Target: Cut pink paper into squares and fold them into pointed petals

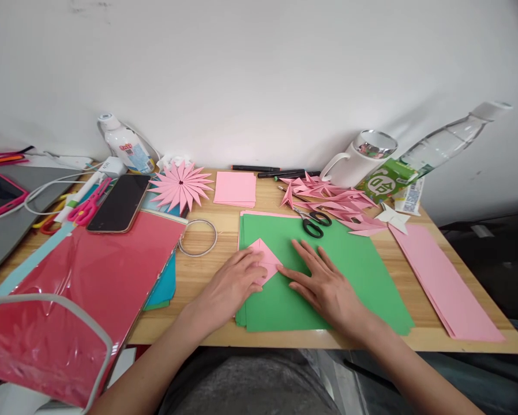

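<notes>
Our curled left hand (237,276) hides the left part of the pink paper (270,259) mid-frame, and we cannot tell whether it pinches it; our right hand (328,282) spreads its fingers on the green sheets (363,271), one fingertip at the paper's right corner. Green stretches rightward past our knuckles, ending near the front edge of the table (432,344), lower right.

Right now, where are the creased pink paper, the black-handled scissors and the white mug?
Creased pink paper (271,260): head view, uncovered part.
Black-handled scissors (306,217): head view, where handles meet blades.
White mug (354,165): head view, side wall.
</notes>
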`<state>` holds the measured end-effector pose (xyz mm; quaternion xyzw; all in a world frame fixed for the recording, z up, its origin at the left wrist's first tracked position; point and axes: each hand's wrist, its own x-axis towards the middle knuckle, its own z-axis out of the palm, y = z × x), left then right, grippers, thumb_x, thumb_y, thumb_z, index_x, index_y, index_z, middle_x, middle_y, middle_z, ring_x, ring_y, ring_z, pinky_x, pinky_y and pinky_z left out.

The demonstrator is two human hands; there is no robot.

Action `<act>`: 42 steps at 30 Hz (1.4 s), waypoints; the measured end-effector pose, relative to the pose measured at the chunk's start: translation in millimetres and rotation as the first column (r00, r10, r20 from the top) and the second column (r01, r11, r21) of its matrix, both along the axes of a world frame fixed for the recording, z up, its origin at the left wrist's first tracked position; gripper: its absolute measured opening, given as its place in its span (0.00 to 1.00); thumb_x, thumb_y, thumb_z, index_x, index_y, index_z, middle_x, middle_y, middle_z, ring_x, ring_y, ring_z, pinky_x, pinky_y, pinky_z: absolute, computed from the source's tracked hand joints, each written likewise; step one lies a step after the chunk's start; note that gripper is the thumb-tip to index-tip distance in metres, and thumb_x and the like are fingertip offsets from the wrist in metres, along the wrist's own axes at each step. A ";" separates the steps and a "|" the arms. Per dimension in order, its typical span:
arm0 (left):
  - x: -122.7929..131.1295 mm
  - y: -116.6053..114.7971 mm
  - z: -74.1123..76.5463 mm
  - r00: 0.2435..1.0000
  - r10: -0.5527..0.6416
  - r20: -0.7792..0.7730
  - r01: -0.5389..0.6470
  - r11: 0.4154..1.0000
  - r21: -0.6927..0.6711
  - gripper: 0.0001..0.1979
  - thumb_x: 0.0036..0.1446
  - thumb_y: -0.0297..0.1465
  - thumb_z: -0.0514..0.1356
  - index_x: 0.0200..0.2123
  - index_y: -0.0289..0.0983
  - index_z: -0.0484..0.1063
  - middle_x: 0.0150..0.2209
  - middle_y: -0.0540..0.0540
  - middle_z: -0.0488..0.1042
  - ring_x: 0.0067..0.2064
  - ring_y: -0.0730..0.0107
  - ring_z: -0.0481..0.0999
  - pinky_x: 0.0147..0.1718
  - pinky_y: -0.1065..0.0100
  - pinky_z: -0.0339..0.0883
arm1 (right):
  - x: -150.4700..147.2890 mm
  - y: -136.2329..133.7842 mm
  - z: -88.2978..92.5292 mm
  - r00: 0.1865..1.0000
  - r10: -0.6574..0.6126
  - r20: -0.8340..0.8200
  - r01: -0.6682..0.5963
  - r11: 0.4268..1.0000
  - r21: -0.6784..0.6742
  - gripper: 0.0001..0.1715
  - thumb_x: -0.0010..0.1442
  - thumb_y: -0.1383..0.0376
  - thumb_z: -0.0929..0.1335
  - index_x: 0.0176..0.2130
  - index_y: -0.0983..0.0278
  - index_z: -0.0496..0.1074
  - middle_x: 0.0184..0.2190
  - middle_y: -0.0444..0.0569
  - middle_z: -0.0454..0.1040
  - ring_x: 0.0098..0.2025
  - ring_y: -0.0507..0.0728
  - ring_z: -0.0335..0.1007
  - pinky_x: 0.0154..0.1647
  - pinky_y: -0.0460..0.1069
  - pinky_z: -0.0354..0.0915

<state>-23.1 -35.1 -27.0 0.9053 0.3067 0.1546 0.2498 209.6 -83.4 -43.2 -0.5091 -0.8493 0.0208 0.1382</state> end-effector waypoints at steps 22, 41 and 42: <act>-21.0 -1.2 -3.1 0.994 -0.108 -0.018 0.109 0.991 0.075 0.15 0.59 0.37 0.56 0.47 0.40 0.74 0.65 0.41 0.52 0.66 0.57 0.49 0.60 0.56 0.56 | -4.3 11.6 -5.7 0.978 0.157 -0.136 -0.146 0.985 0.087 0.14 0.63 0.65 0.63 0.46 0.61 0.74 0.61 0.53 0.59 0.65 0.66 0.46 0.58 0.67 0.57; -27.6 -30.2 0.9 0.988 -0.090 -0.122 0.121 0.953 0.277 0.23 0.55 0.39 0.60 0.50 0.30 0.67 0.50 0.35 0.68 0.58 0.52 0.63 0.53 0.54 0.66 | -52.0 39.4 12.0 0.946 0.165 -0.281 -0.216 0.963 -0.162 0.08 0.60 0.67 0.65 0.41 0.66 0.64 0.35 0.51 0.67 0.36 0.57 0.64 0.36 0.53 0.67; -27.9 -30.0 1.4 0.989 -0.089 -0.122 0.120 0.953 0.277 0.23 0.55 0.39 0.59 0.50 0.31 0.67 0.49 0.36 0.68 0.58 0.53 0.63 0.53 0.54 0.66 | -52.2 40.1 9.8 0.938 0.172 -0.301 -0.226 0.962 -0.155 0.12 0.60 0.67 0.65 0.45 0.66 0.63 0.37 0.53 0.66 0.37 0.57 0.65 0.37 0.53 0.68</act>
